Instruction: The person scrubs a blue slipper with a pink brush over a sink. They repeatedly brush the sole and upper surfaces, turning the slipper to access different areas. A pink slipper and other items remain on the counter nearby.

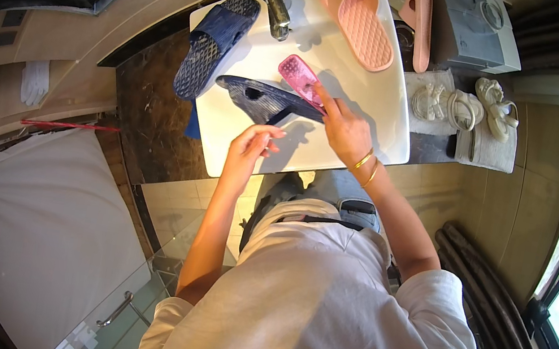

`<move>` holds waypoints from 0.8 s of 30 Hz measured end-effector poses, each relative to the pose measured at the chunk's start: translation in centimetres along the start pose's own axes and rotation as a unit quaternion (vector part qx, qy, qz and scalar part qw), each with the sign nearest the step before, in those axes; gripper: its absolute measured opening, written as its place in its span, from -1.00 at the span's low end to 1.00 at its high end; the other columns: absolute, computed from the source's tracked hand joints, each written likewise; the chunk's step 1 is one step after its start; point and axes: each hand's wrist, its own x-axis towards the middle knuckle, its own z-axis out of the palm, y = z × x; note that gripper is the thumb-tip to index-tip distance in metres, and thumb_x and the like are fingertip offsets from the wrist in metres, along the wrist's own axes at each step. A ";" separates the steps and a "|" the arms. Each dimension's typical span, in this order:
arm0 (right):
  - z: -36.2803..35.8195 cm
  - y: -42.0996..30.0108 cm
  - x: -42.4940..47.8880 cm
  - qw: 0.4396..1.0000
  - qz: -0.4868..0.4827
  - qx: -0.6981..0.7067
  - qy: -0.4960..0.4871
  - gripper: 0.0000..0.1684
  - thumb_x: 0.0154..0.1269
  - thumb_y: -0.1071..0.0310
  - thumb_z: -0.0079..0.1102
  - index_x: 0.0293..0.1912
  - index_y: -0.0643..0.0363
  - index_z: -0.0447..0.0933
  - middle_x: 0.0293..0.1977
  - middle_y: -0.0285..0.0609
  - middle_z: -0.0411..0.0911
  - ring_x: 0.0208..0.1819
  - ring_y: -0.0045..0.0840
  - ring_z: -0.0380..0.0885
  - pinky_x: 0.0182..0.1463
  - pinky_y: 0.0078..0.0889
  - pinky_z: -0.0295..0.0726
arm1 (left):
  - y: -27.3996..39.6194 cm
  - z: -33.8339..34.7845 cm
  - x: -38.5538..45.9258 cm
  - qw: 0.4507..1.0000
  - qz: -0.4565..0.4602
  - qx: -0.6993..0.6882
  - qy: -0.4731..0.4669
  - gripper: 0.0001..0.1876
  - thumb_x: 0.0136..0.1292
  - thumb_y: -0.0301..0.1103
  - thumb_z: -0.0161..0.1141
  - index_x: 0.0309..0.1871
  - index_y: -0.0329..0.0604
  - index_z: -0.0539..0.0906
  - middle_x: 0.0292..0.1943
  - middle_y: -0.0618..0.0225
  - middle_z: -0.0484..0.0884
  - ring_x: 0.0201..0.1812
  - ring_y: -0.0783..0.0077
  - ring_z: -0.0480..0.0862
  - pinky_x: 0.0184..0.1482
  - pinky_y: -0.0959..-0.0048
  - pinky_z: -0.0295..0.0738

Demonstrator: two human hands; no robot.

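Observation:
In my right hand (346, 133) is a pink brush (298, 74), its broad end pointing up and left over the white washbasin (390, 132). Beneath it a dark blue slide slipper (253, 96) lies tilted on its side in the basin, its strap towards me. My left hand (250, 149) hovers just below that slipper's strap with fingers loosely bent and apart, nothing visible in them. The second blue slipper (215, 46) rests across the basin's left rim, whitish residue on its textured footbed. A peach slipper (363, 23) leans on the back right rim.
A dark metal faucet (275, 9) rises at the basin's back. Right of the basin, another peach slipper (421, 27) stands on edge beside a grey box (467, 26). White sandals (498, 110) and bundled white cords (430, 102) sit on folded towels. Dark marble counter (146, 98) extends left.

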 end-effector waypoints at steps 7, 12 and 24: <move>-2.3 1.5 1.1 0.988 -0.152 -0.032 0.002 -0.27 -0.01 0.56 0.01 0.21 -0.10 0.25 -0.47 -0.26 0.43 -0.46 -0.43 0.48 -0.35 -0.39 0.49 | 2.6 -2.3 2.1 0.741 0.259 0.594 0.176 -0.60 0.07 -0.40 0.21 0.03 -0.15 0.50 -0.07 0.19 0.54 -0.03 0.18 0.49 0.12 0.23 0.22; -1.4 2.5 1.5 0.990 -0.140 -0.032 0.004 -0.28 0.00 0.57 0.00 0.21 -0.09 0.26 -0.40 -0.24 0.47 -0.42 -0.42 0.50 -0.32 -0.37 0.49 | 0.9 -3.2 2.7 0.845 0.175 0.501 0.061 -0.72 0.06 -0.48 0.18 -0.10 -0.21 0.55 -0.23 0.16 0.57 -0.18 0.14 0.54 -0.12 0.35 0.43; 1.6 -4.0 -2.5 0.993 -0.073 0.089 -0.020 -0.39 0.14 0.33 0.09 0.21 -0.12 0.21 -0.46 -0.20 0.33 -0.64 -0.35 0.47 -0.60 -0.34 0.52 | -1.2 -0.4 3.3 0.796 0.189 0.512 0.263 -0.83 -0.05 -0.39 0.25 -0.39 -0.23 0.53 -0.39 0.22 0.47 -0.26 0.14 0.47 -0.23 0.28 0.40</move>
